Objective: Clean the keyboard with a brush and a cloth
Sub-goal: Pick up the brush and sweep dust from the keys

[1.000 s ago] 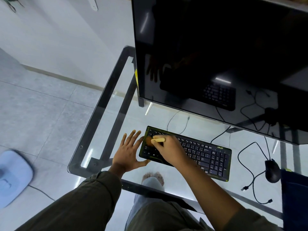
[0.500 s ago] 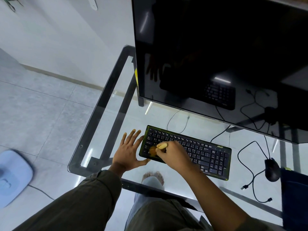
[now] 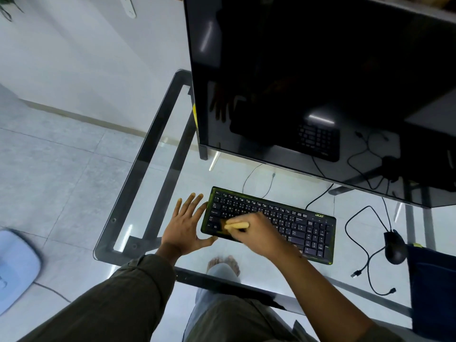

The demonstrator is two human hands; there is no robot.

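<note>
Brushing stage is underway: the right hand (image 3: 256,233) is gripping a small yellow-handled brush (image 3: 234,226), working the black green-edged keyboard (image 3: 269,224) at its 8 o'clock corner on the glass counter (image 3: 158,193). The left hand (image 3: 186,227), fingers spread wide, is bracing at 9 o'clock. Cloth wiping appears outstanding; no cloth identifiable.

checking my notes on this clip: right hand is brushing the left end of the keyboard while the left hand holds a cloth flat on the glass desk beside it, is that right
Not quite. The left hand holds no cloth: it lies open, fingers spread, on the glass desk against the left end of the keyboard, as the head view shows. The rest stands: the right hand works the brush over the keyboard's left end.
</note>
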